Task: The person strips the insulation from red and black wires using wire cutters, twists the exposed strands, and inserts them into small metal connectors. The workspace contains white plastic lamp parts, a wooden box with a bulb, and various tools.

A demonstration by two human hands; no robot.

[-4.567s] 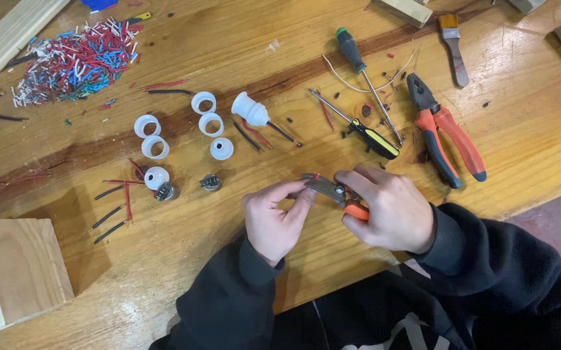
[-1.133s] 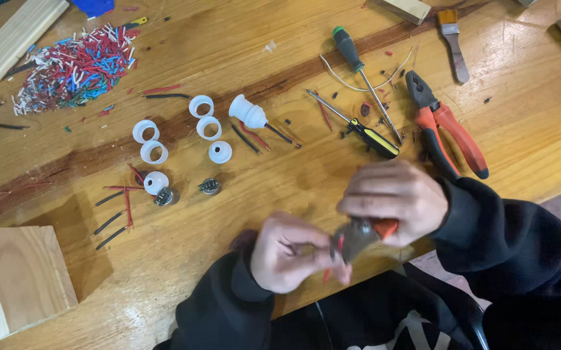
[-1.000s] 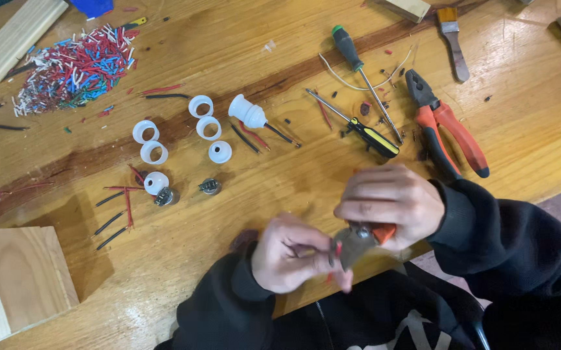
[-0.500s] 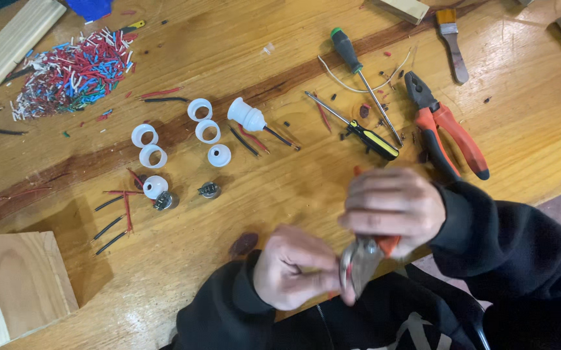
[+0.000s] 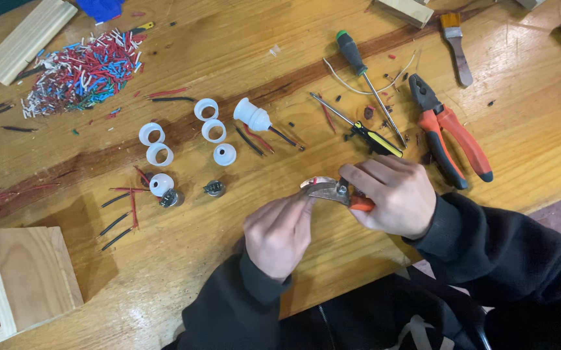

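We see a wooden counter [image 5: 228, 259] with a dark stripe running across it. On it lie a heap of red, white and blue wire scraps [image 5: 79, 68], several white plastic rings [image 5: 157, 142], a white lamp socket [image 5: 251, 115] and loose red and black wire bits [image 5: 121, 214]. Further right lie two screwdrivers [image 5: 365, 78], orange-handled pliers [image 5: 452, 133] and a small brush [image 5: 455, 45]. A wooden box [image 5: 24, 279] sits at the near left corner, and a wooden block [image 5: 27, 40] at the far left.
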